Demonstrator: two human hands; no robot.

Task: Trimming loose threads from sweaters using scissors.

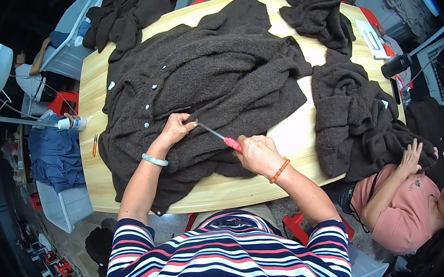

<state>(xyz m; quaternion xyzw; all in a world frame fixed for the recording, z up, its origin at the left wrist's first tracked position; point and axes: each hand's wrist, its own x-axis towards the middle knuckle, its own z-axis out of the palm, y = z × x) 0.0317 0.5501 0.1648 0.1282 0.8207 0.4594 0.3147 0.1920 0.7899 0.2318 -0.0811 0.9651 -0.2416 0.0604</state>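
We find the right hand (259, 153) closed round the pink-handled tool (233, 144), its shaft reaching the left hand (175, 130), whose fingertips pinch the dark knit (201, 73) spread beneath both.

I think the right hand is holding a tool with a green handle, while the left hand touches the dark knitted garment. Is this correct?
Not entirely: the handle is red, not green, as the head view shows. The right hand does hold the tool, and the left hand touches the dark knitted garment.
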